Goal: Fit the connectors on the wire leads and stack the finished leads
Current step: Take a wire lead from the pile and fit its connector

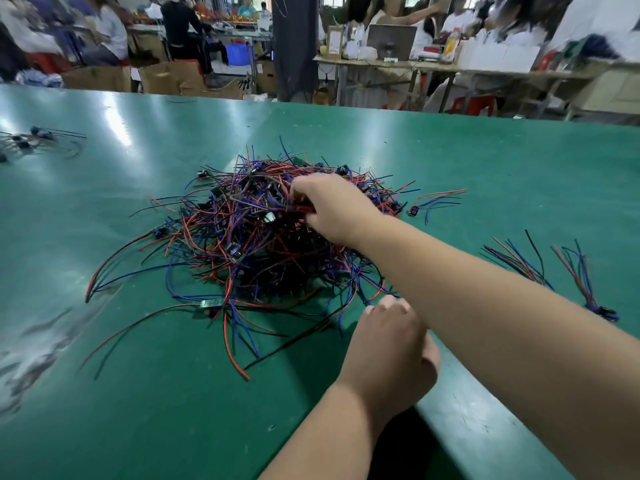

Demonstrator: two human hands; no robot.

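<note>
Evidently early in the job: my right hand reaches to the centre of the frame and digs into the tangled heap of thin red, blue and black wire leads, fingers curled down and closed round a few red strands near its top. My left hand sits at lower centre, just under my right forearm and by the near edge of the heap. Its fingers are curled and seen only from the back, so I cannot tell whether they hold anything. Small black connectors show among the strands, though blur keeps me from saying which leads are fitted.

On the glossy green table top the likely output is modest. Two slim bundles of like-coloured leads lie side by side at the right edge of the frame, one ending in a dark connector. A single short lead with a small connector sits just beside the heap's right fringe, and a loose cluster of dark leads lies well apart at upper left.

By my reckoning the heap far outweighs the stack, so most of the fitting and stacking is left to do.
</note>
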